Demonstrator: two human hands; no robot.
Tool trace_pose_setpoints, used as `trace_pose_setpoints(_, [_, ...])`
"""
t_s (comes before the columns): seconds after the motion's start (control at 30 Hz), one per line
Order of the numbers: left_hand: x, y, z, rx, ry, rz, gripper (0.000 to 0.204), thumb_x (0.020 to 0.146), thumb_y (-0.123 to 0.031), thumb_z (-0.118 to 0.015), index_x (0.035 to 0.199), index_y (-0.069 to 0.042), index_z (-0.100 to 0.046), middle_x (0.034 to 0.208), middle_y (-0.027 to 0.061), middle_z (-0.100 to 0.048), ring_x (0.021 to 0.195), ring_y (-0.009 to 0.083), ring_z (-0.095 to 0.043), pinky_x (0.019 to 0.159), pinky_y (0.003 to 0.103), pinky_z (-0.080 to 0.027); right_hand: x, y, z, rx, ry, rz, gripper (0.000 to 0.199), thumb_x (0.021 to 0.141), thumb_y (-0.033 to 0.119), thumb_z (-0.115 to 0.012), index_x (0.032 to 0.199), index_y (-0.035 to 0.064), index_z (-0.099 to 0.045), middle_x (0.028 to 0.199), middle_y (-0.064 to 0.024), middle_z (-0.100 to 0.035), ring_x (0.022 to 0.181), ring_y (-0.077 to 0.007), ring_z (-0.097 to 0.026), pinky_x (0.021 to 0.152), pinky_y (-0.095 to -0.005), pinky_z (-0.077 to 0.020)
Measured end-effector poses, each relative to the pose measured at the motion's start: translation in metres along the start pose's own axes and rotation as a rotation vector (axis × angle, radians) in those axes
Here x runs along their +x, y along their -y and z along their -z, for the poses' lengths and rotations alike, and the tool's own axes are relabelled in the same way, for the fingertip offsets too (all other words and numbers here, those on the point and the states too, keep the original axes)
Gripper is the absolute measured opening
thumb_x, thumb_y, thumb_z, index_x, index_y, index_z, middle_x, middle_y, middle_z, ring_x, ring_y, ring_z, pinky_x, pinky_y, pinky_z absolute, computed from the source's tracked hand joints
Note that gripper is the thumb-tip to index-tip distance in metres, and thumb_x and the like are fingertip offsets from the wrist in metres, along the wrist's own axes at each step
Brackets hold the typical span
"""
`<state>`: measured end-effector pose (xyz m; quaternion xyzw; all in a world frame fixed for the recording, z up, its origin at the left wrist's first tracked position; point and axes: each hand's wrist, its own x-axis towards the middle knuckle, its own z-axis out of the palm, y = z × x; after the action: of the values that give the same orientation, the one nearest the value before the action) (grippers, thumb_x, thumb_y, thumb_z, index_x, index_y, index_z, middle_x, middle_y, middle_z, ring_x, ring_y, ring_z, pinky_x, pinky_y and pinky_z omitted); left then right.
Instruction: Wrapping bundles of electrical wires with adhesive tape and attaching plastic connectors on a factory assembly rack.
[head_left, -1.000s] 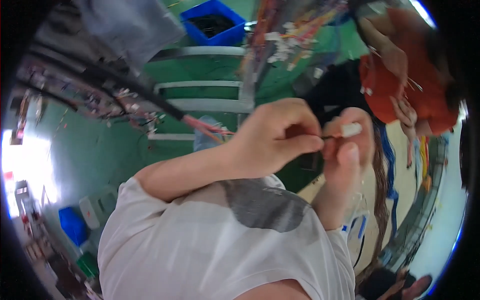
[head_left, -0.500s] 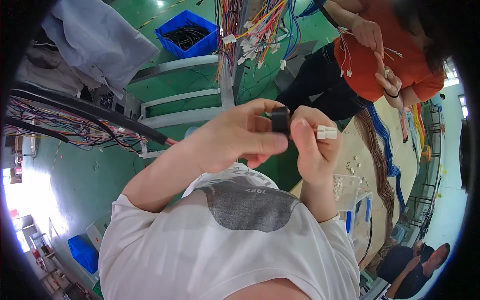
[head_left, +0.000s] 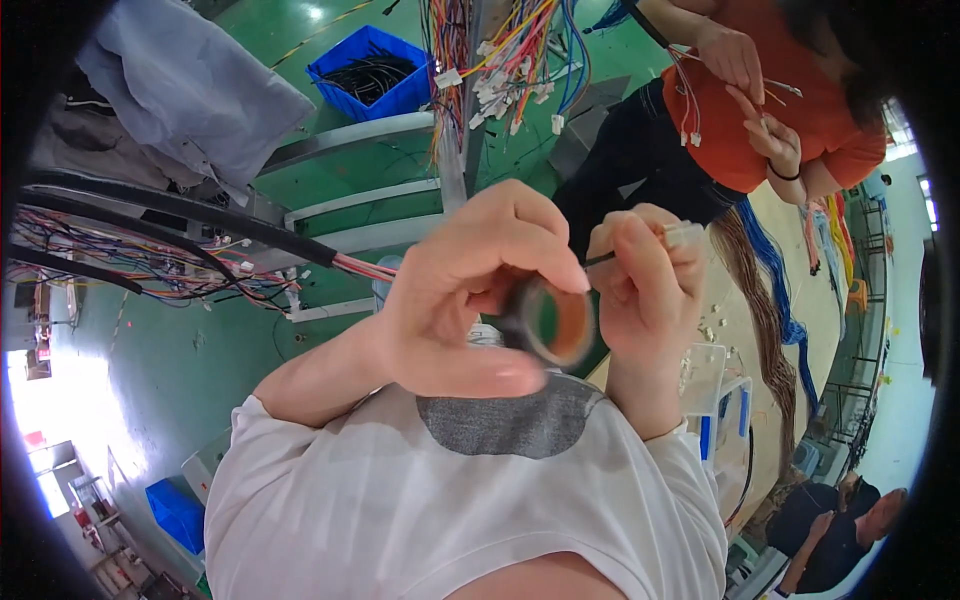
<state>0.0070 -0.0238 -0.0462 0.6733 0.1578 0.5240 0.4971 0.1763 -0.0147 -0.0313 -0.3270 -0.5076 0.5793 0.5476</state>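
In front of my chest, my left hand [head_left: 445, 300] curls its fingers and thumb around a roll of black tape [head_left: 518, 318]. The roll has turned its open core toward view and is slightly blurred. Close on its right, my right hand [head_left: 648, 290] is closed, thumb against fingers, on a whitish plug connector [head_left: 684, 236] that sticks out past the fingers. A thin dark strip [head_left: 602, 259] runs between the hands at the right fingertips; whether it is tape or wire I cannot tell. Any wires inside the right fist are hidden.
Black-sleeved wire harnesses [head_left: 180, 215] lie on a metal frame to the left. Bunched wires with white connectors [head_left: 500, 90] hang ahead, near a blue bin [head_left: 370, 70]. At right stand a co-worker in orange [head_left: 730, 150], a table [head_left: 735, 300] with wire bundles, and a clear box [head_left: 705, 380].
My left hand has turned the tape roll from edge-on to showing its core, and lowered it slightly. My right hand has shifted a little right and tilted the connector upward.
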Motion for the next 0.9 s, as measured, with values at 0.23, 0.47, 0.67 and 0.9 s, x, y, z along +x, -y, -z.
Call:
trace_pose_setpoints(0.23, [0.008,0.004,-0.016,0.168,-0.15,0.286,0.041,0.068,-0.01,-0.068,0.098,-0.004,-0.04,0.07,0.0017,-0.041,0.055,0.0062,-0.036,0.048,0.02,-0.03,0.001,0.003,-0.003,-0.082,0.065,0.175,0.025,0.082,0.003,-0.048,0.058,-0.0018,-0.05,0.055,0.0,-0.046,0.047,-0.0038,-0.038,0.041,-0.0206,-0.0256])
trace_pose_setpoints(0.47, [0.016,-0.003,-0.021,-0.096,-0.301,0.569,0.042,0.069,-0.006,-0.066,0.102,-0.004,-0.04,0.063,0.0007,-0.042,0.05,0.0077,-0.041,0.043,0.021,-0.032,-0.003,-0.006,-0.004,-0.183,0.033,0.255,0.02,0.083,0.006,-0.045,0.063,-0.0004,-0.047,0.056,-0.0022,-0.043,0.046,-0.0044,-0.033,0.042,-0.0193,-0.0218])
trace_pose_setpoints(0.67, [0.015,-0.013,-0.011,-0.86,-0.333,0.73,0.038,0.075,-0.012,-0.061,0.105,-0.005,-0.04,0.076,0.0011,-0.047,0.051,0.0049,-0.036,0.042,0.018,-0.028,-0.002,-0.01,-0.002,-0.092,-0.001,0.213,0.021,0.083,0.009,-0.045,0.064,0.0008,-0.047,0.056,-0.0025,-0.044,0.045,-0.0047,-0.033,0.041,-0.0187,-0.023])
trace_pose_setpoints(0.9, [-0.001,-0.004,-0.01,0.122,-0.252,0.034,0.055,0.06,-0.033,-0.065,0.1,-0.002,-0.043,0.084,0.0053,-0.046,0.073,0.0142,-0.044,0.064,0.025,-0.037,0.007,-0.003,-0.001,-0.141,-0.017,0.05,0.019,0.078,0.012,-0.052,0.06,0.0045,-0.051,0.055,-0.0008,-0.047,0.049,-0.0058,-0.042,0.042,-0.0207,-0.0302])
